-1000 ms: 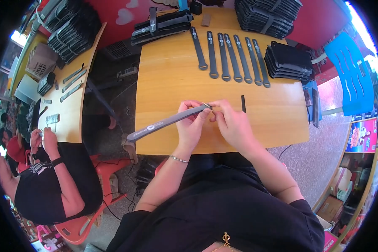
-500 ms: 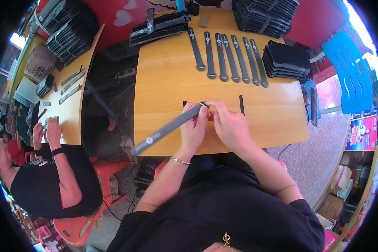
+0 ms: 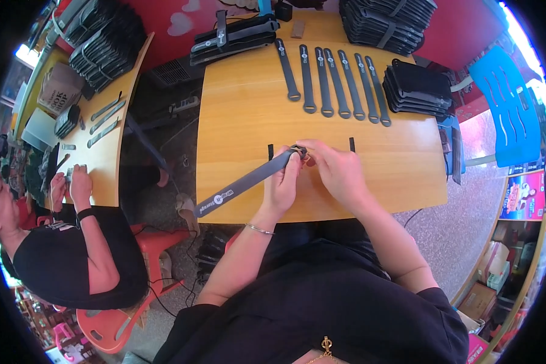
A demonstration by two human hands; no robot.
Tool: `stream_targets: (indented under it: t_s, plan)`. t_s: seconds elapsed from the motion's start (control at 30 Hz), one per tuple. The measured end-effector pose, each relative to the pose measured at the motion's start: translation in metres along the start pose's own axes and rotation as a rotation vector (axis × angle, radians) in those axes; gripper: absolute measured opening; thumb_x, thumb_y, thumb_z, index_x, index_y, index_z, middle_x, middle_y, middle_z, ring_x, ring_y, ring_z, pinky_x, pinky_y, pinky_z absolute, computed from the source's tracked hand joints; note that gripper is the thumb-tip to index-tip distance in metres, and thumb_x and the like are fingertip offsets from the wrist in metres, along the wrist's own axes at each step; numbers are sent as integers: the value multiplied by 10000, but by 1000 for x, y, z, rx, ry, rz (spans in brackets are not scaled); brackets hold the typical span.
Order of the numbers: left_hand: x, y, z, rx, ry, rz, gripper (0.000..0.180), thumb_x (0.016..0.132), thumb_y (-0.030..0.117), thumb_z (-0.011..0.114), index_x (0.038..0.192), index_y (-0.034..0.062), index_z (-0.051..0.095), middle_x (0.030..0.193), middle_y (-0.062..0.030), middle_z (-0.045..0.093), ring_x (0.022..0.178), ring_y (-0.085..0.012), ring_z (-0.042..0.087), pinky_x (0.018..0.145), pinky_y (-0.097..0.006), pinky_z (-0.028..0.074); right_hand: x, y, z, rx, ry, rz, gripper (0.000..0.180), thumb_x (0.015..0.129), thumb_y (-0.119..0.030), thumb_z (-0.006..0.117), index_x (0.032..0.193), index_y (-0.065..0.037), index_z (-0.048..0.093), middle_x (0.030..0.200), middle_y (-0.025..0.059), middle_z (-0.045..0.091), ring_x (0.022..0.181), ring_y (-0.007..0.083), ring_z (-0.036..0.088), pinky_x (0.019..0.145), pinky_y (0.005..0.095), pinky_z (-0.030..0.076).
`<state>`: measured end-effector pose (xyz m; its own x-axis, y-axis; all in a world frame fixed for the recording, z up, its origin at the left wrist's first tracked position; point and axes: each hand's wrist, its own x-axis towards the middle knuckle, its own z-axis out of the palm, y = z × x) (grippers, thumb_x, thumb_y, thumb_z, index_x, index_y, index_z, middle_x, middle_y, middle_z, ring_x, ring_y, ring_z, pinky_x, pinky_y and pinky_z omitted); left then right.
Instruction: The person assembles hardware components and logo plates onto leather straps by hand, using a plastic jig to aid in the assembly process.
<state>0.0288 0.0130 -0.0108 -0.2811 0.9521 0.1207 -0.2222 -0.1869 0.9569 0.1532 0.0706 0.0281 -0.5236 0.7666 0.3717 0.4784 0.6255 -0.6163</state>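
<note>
A long grey strap (image 3: 244, 182) with light printing lies slanted across the front left of the wooden table (image 3: 249, 115), its far end hanging past the table's left edge. My left hand (image 3: 283, 183) pinches the strap near its upper end. My right hand (image 3: 337, 168) meets it there, fingertips on the small ring at the strap's tip (image 3: 299, 151). Two short black marks (image 3: 270, 151) (image 3: 352, 144) sit on the table on either side of my hands.
Several grey straps (image 3: 333, 82) lie side by side at the back of the table, with stacks of dark straps (image 3: 415, 88) to the right and more behind (image 3: 385, 21). A blue plastic chair (image 3: 506, 103) stands at right. Another person (image 3: 60, 242) works at a second table (image 3: 112, 139) on the left.
The strap's free end has swung down and left, so it slants more steeply across the table edge. My hands have stayed together at its upper end.
</note>
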Motion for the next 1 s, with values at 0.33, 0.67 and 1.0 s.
stream_targets:
  t_s: [0.33, 0.67, 1.0]
  plan:
    - [2, 3, -5, -128, 29, -121, 201, 958, 151, 459, 812, 36, 534, 715, 43, 451, 691, -39, 415, 669, -206, 390, 3, -5, -13, -41, -90, -103, 307, 827, -15, 548, 1099, -137, 621, 780, 70, 671, 685, 172, 666, 580, 269, 522]
    - [-2, 4, 0, 280, 59, 71, 114, 863, 99, 625, 824, -9, 618, 767, -70, 588, 697, -128, 548, 602, -261, 435, -8, -24, -20, -144, -175, 81, 127, 856, -145, 528, 955, -121, 604, 629, 71, 625, 555, 252, 624, 496, 367, 484]
    - [-3, 5, -3, 364, -146, 114, 179, 871, 115, 586, 735, 1, 609, 722, -68, 518, 621, -153, 503, 556, -263, 390, 2, -14, -48, 346, -491, 445, 120, 894, -88, 503, 935, -31, 601, 690, 66, 639, 626, 138, 649, 563, 259, 464]
